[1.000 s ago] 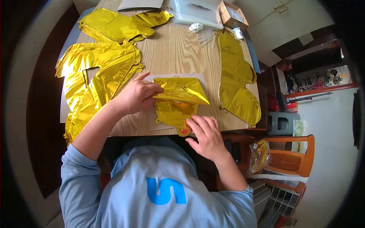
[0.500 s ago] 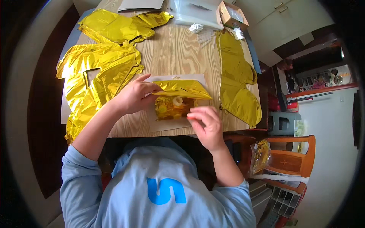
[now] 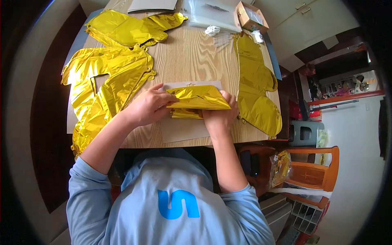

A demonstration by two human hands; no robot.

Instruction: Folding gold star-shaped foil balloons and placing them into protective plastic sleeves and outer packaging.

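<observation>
A folded gold foil balloon (image 3: 198, 97) lies over a pale card sheet (image 3: 183, 131) near the table's front edge. At the fold's left end my left hand (image 3: 150, 105) grips the foil with bent fingers. My right hand (image 3: 221, 116) is closed around the right end, its thumb side partly under the upper layer. A lower gold layer shows beneath the upper flap between both hands. What lies under that flap is hidden.
Flat gold foil balloons (image 3: 108, 75) cover the table's left side, and another gold foil balloon (image 3: 255, 77) lies at the right. Clear plastic bags (image 3: 214, 16), a white string bundle (image 3: 212, 30) and a cardboard box (image 3: 251, 18) sit at the back. A wooden chair (image 3: 312, 173) stands at the right.
My right hand has moved up and closed on the foil's right end. The upper flap has come down over the lower layer, covering the small white ring that showed before.
</observation>
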